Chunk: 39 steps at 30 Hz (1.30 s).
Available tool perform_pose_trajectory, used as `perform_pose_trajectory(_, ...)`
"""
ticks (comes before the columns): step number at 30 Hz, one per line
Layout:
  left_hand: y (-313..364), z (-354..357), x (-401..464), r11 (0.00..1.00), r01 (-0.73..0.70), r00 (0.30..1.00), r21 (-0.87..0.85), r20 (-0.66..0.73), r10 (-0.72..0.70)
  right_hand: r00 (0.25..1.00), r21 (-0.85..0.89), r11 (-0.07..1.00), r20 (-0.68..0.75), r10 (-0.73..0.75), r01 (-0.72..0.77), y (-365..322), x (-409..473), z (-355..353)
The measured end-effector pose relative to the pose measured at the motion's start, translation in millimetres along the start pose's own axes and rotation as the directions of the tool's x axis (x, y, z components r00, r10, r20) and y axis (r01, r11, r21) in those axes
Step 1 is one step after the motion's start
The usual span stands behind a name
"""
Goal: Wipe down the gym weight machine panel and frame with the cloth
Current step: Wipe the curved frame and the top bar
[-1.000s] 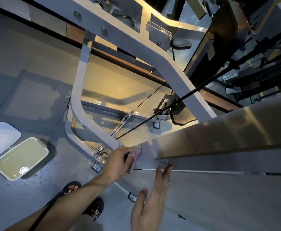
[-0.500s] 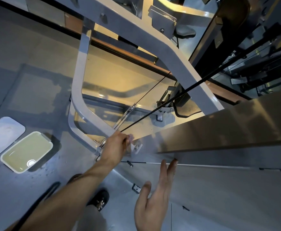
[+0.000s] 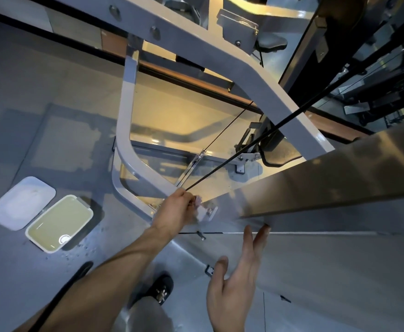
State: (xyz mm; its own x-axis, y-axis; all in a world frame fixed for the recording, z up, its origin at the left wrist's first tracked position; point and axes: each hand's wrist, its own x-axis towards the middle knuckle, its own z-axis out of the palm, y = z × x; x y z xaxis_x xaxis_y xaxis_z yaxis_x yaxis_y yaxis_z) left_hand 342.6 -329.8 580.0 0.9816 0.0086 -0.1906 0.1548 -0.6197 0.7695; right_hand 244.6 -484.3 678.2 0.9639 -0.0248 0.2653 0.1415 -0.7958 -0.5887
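My left hand point(image 3: 176, 209) grips a small pinkish cloth point(image 3: 198, 201) and holds it against the lower corner of the machine's shiny metal panel point(image 3: 316, 185), where the grey frame point(image 3: 134, 164) meets it. Most of the cloth is hidden by my fingers. My right hand point(image 3: 237, 281) is flat and open, with its fingertips touching the panel's lower edge near a seam. The grey frame runs up and to the left from the cloth, and a wider beam point(image 3: 256, 75) crosses above.
A white tub of yellowish liquid point(image 3: 59, 222) stands on the grey floor at left, its lid point(image 3: 21, 202) beside it, with splashes around. A black cable point(image 3: 268, 133) runs diagonally across the frame. My sandalled foot point(image 3: 162, 288) stands below. More machines fill the upper right.
My left hand has moved the cloth up and left along the panel's lower corner toward the frame joint. My right hand stays flat against the panel.
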Motion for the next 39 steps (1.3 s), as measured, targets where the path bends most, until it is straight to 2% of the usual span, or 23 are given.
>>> perform_pose_trajectory(3,-29,-44,11,0.996,0.087,0.986,0.000,-0.142,-0.087,1.000,0.013,1.000,-0.006,0.009,-0.009,0,0,1)
perform_pose_trajectory(6,-59,-83,26,0.970,0.242,0.915,-0.011,-0.331,-0.232,1.000,0.013,1.000,-0.005,0.016,-0.016,0,-1,-1)
perform_pose_trajectory(8,-58,-81,27,0.965,0.258,0.898,-0.034,-0.361,-0.253,1.000,0.016,1.000,-0.006,0.005,-0.005,1,0,-2)
perform_pose_trajectory(11,-34,-43,16,0.989,0.146,0.948,-0.029,-0.281,-0.148,1.000,0.009,1.000,-0.010,-0.012,0.012,1,1,-1)
perform_pose_trajectory(14,-9,-2,10,1.000,-0.018,0.997,-0.016,-0.073,0.017,1.000,0.014,1.000,-0.007,-0.007,0.008,2,1,-1)
perform_pose_trajectory(16,-3,13,16,0.996,-0.088,0.996,0.027,0.029,0.087,1.000,0.003,1.000,0.007,-0.009,0.009,3,0,-2)
perform_pose_trajectory(22,2,22,38,0.989,-0.112,0.993,0.093,0.052,0.108,1.000,-0.009,1.000,0.001,-0.024,0.024,2,1,-2)
perform_pose_trajectory(25,16,29,54,0.998,-0.053,0.998,0.026,0.026,0.052,1.000,-0.011,1.000,-0.004,-0.029,0.029,-1,2,-1)
perform_pose_trajectory(29,21,36,76,0.992,0.100,0.995,-0.077,0.003,-0.100,1.000,-0.054,0.998,0.009,-0.022,0.022,0,1,-5)
perform_pose_trajectory(34,25,47,95,0.954,0.281,0.953,-0.102,0.145,-0.265,1.000,-0.085,0.996,0.015,-0.024,0.026,1,1,-7)
perform_pose_trajectory(37,26,50,100,0.947,0.308,0.932,-0.091,0.229,-0.281,1.000,-0.091,0.996,0.017,-0.004,0.006,-1,-1,-7)
perform_pose_trajectory(39,29,42,99,0.928,0.321,0.920,-0.189,0.296,-0.257,1.000,-0.097,0.995,0.019,0.009,-0.007,-2,-1,-7)
